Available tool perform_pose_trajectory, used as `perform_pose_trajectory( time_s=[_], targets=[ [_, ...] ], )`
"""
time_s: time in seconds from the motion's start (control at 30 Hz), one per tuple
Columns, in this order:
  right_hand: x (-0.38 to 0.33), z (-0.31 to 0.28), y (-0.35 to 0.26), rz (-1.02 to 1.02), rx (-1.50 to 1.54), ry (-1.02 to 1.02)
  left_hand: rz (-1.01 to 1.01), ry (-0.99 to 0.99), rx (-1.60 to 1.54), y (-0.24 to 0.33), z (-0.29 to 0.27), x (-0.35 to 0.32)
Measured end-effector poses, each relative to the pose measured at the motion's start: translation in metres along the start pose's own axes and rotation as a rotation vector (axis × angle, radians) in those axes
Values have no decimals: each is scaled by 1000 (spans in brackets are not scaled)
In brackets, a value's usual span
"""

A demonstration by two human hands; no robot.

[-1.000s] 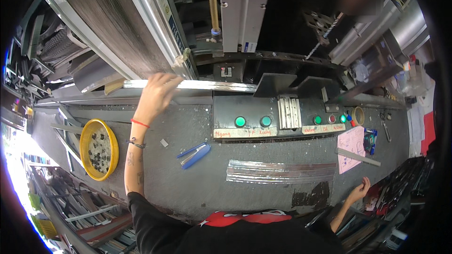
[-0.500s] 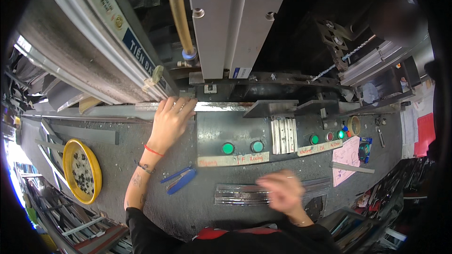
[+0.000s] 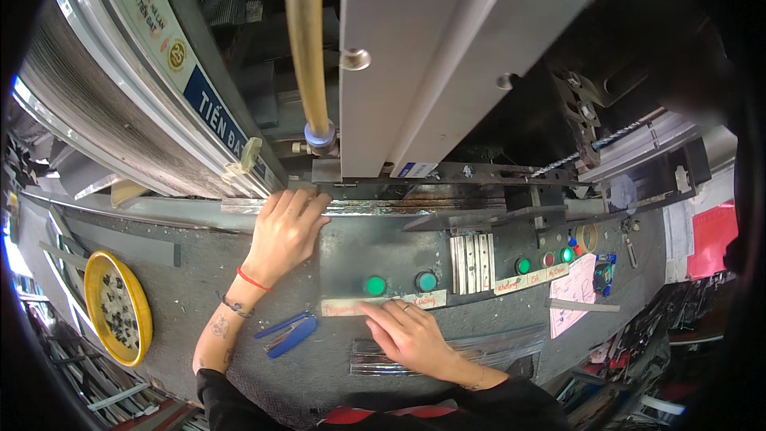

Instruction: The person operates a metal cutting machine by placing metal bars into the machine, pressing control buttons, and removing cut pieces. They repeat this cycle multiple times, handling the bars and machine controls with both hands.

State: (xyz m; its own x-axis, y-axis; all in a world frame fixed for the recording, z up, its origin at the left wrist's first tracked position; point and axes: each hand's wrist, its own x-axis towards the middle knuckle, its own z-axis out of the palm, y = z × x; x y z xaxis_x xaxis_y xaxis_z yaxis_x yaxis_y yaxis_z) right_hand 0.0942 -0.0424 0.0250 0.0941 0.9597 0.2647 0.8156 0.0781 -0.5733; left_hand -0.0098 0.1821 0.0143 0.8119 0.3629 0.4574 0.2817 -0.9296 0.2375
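My left hand (image 3: 289, 231) is closed over the left part of a long metal bar (image 3: 399, 207), which lies along the machine's back rail. My right hand (image 3: 411, 339) holds nothing. Its index finger stretches toward the handwritten label strip (image 3: 423, 301), just below a green push button (image 3: 375, 286); I cannot tell whether the fingertip touches the strip. Another green button (image 3: 426, 281) sits to the right on the same dark plate. Under the right hand lie several shiny thin profiles (image 3: 367, 359), partly hidden by it.
A grey machine column (image 3: 447, 56) and a yellowish hose (image 3: 305, 56) hang over the bench. At left stand a yellow bowl (image 3: 146, 331) with small dark parts and a blue stapler-like tool (image 3: 292, 337). Stacked metal blocks (image 3: 472, 263) and a pink paper (image 3: 565, 318) lie right.
My right hand has moved left from over the shiny profiles to the label strip, with its index finger extended. My left hand stays on the metal bar. The whole view has shifted slightly.
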Motion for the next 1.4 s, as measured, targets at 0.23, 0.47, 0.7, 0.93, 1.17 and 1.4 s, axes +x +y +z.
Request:
perform_pose_trajectory(
  time_s=[0.23, 0.47, 0.7, 0.93, 1.17, 1.4],
  targets=[
    [5, 0, -5, 128, 88, -29, -35, 30, -39, 0, 1, -1],
    [4, -4, -6, 304, 202, -28, -32, 42, -37, -1, 4, -2],
    [3, -4, -7, 333, 219, -36, -38, 60, -28, -1, 4, -4],
    [3, -3, -10, 387, 267, 5, -47, 81, -24, -1, 5, -6],
    [7, 2, -7, 399, 185, 42, -72, 105, -82, -2, 10, -10],
    [8, 9, -4, 383, 175, 123, -36, 117, -69, 9, 21, -2]
  ],
)
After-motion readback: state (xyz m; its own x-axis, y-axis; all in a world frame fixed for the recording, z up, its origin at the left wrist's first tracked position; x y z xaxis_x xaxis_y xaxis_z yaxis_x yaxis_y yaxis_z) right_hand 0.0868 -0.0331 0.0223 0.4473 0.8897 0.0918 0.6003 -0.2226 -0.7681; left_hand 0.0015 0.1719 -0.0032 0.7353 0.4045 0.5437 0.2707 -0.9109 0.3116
